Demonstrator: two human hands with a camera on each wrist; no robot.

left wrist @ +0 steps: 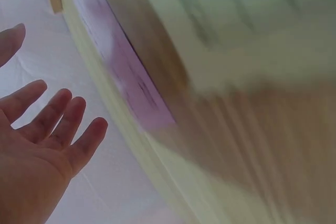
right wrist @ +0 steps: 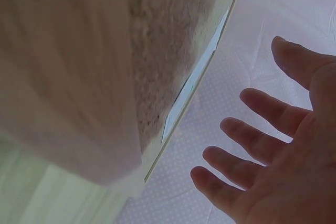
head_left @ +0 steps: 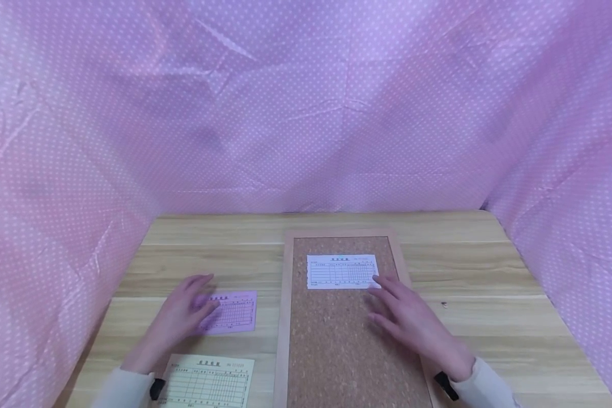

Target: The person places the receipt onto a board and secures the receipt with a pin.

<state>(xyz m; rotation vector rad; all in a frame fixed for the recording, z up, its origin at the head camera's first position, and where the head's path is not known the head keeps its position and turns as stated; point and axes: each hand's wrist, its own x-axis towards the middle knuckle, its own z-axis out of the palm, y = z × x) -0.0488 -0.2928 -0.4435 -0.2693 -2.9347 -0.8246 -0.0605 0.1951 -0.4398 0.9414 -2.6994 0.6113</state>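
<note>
A white printed form slip lies on the upper part of a wood-framed cork board, with a small green spot at its top edge. My right hand is over the board's right side, fingertips right at the slip's lower right corner. The fingers are spread and hold nothing. On the left, my left hand hovers over a pink form slip and hides its left part. In the left wrist view its fingers are loosely bent and hold nothing. Below it lies a pale yellow form slip.
Everything rests on a light wood-grain table. A small dark speck sits to the right of the board. Pink dotted cloth hangs round the back and sides. Dark bands show at both wrists below the pale sleeves.
</note>
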